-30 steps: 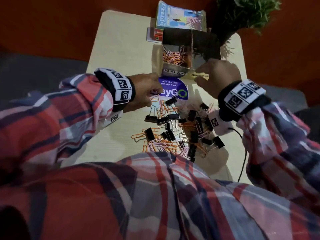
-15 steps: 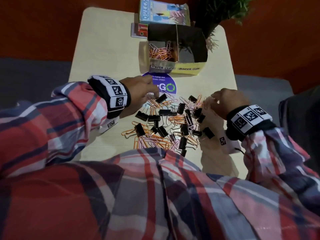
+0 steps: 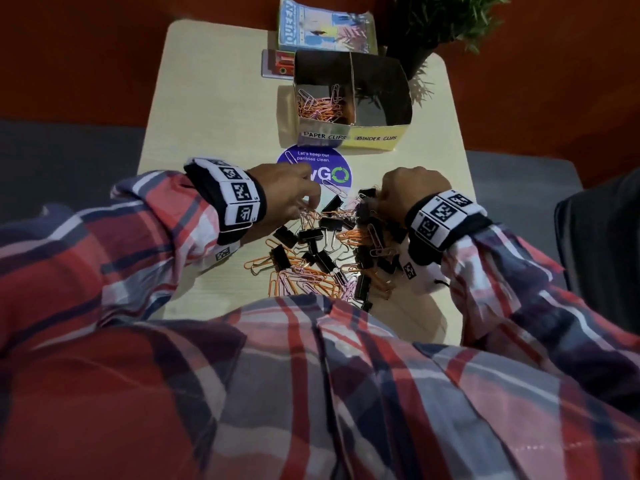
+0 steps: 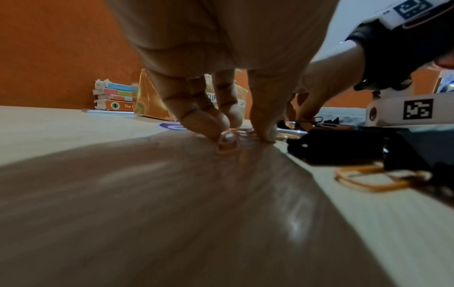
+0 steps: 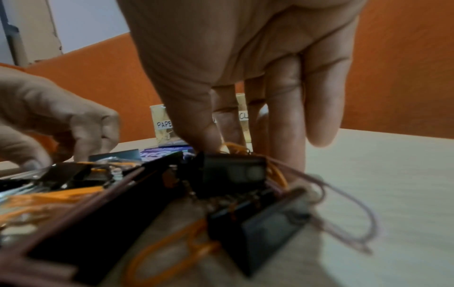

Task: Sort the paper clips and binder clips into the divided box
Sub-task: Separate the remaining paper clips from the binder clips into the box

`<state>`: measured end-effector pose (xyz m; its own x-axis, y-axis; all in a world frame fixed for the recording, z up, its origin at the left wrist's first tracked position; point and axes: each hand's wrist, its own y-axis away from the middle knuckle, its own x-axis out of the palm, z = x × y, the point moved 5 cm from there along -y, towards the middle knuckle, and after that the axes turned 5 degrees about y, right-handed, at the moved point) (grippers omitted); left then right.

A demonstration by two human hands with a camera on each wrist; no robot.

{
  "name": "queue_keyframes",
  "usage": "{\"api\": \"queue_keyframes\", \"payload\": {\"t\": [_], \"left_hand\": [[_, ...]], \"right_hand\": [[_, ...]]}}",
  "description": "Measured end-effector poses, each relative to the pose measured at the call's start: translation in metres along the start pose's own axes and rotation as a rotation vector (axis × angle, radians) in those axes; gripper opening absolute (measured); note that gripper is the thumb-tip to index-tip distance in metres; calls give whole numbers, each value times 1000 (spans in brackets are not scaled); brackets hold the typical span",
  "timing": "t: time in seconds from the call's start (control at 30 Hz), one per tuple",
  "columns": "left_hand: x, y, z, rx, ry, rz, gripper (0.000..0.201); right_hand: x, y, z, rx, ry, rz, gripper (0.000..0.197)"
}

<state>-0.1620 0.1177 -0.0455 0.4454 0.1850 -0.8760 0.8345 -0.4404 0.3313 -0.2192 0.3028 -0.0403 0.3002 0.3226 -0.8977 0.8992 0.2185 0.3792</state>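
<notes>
A mixed pile (image 3: 329, 251) of black binder clips and orange and pink paper clips lies on the table in front of me. My left hand (image 3: 306, 206) reaches into its left edge, and its fingertips (image 4: 221, 130) pinch a pink paper clip (image 4: 227, 144) against the tabletop. At the pile's far right my right hand (image 3: 379, 199) is curled down. Its thumb and forefinger (image 5: 221, 143) close on an orange paper clip (image 5: 236, 148) behind a black binder clip (image 5: 233, 170). The divided box (image 3: 349, 133) stands beyond, with paper clips (image 3: 322, 105) in its left compartment.
A round purple sticker (image 3: 332, 168) lies between the box and my hands. Books (image 3: 325, 29) and a small card pack (image 3: 277, 64) sit behind the box, and a potted plant (image 3: 433, 22) at the back right. The table (image 3: 207, 116) has bare wood on its left side.
My right hand came back from the box to the pile's far right edge and curled down onto it. My left hand stayed at the pile's left edge.
</notes>
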Motion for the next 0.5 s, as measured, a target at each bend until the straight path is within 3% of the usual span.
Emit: {"api": "queue_keyframes", "payload": {"t": [0.1,0.3,0.5], "left_hand": [[1,-4,0,-18,-8,8,18],[4,-10,3,-129,46,32,11],[2,-10,2,-189,71,28,9]], "right_hand": [[-2,1,5,-30,1,-9,38],[-4,7,2,75,-28,14,39],[-5,7,20,-42,80,12,26]]}}
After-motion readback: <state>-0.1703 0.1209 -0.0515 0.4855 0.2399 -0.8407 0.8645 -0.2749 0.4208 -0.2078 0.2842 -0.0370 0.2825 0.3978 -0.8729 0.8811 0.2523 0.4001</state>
